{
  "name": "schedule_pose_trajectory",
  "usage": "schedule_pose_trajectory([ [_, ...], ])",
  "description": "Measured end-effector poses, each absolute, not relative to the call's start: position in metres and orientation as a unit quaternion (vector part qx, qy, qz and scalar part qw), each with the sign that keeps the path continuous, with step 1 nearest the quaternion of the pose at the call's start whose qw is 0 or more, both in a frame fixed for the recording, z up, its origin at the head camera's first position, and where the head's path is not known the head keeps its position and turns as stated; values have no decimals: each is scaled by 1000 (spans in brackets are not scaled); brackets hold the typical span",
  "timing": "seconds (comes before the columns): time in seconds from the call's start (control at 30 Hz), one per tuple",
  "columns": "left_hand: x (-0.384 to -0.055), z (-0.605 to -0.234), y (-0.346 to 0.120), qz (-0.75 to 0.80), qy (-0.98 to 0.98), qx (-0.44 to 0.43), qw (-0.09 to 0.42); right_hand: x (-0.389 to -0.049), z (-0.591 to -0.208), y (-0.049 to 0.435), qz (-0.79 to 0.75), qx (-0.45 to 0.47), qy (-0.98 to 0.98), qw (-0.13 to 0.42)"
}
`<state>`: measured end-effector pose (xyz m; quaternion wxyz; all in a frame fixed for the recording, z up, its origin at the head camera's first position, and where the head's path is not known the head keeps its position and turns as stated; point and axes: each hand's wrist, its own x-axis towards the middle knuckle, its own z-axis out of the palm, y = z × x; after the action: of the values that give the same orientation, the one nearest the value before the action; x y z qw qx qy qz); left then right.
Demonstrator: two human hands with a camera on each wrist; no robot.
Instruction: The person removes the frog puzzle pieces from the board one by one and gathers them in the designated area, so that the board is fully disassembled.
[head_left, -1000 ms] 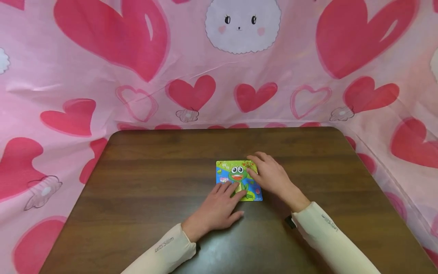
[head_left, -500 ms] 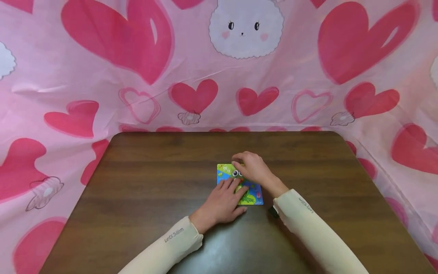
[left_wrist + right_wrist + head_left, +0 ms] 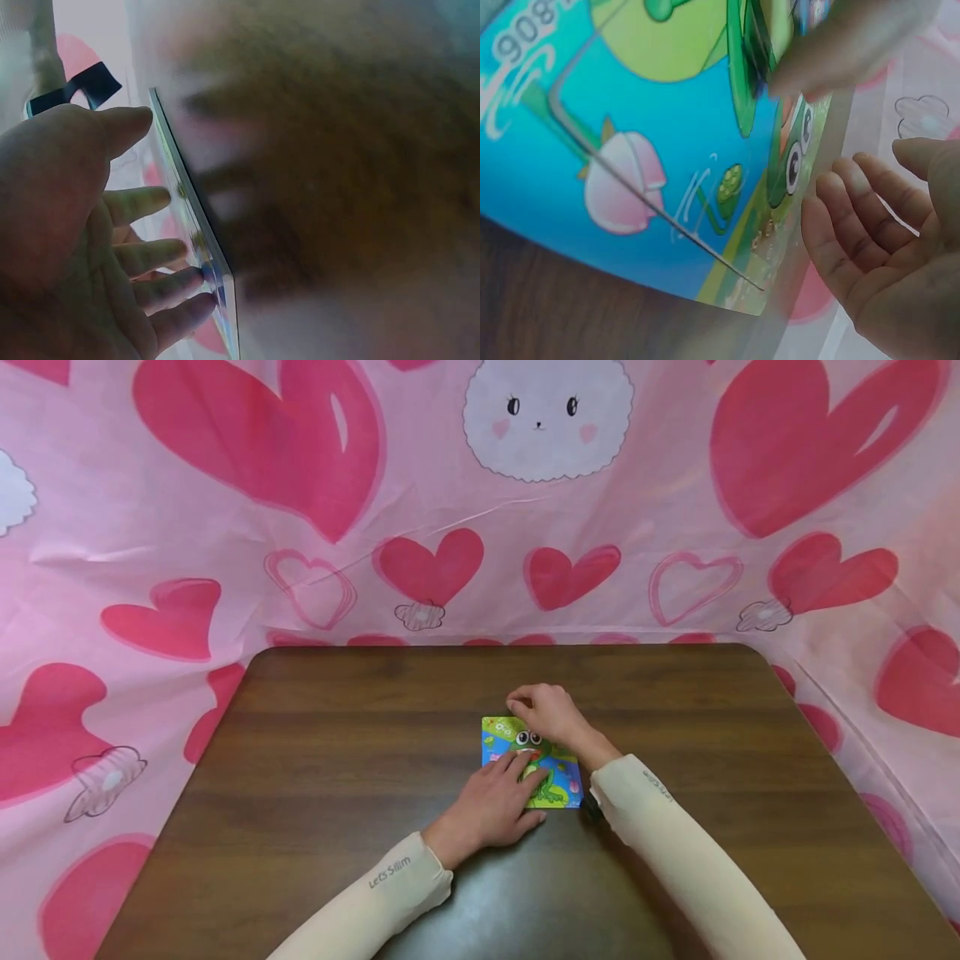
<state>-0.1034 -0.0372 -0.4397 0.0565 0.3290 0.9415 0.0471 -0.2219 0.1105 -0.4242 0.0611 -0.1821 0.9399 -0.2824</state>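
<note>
A square board with a cartoon frog picture (image 3: 567, 779) lies flat on the table, green at its far side and blue below. The left hand (image 3: 491, 802) rests on its lower left part with straight, spread fingers. In the left wrist view, fingertips (image 3: 206, 304) meet the board's face near its thin edge. The right hand (image 3: 551, 714) is over the far edge, hiding the upper right of the picture. In the right wrist view its fingers (image 3: 847, 232) are loosely bent beside the frog's eyes, with nothing between them and the thumb. A thin groove follows the board's border there.
The brown wooden table (image 3: 337, 760) extends around the board on all sides. Behind and beside it hangs a pink cloth (image 3: 322, 468) with red hearts. A black band (image 3: 94, 82) shows at the other wrist in the left wrist view.
The right hand has moved left from the board's upper right corner to above its far edge, its fingers bending more. The left hand has stayed on the board.
</note>
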Motion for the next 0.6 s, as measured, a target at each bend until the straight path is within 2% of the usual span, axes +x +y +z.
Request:
schedule_pose_trajectory([
  [0.6, -104, -439, -38, 26, 941, 332, 58, -229, -433, 106, -330, -165, 924, 100],
])
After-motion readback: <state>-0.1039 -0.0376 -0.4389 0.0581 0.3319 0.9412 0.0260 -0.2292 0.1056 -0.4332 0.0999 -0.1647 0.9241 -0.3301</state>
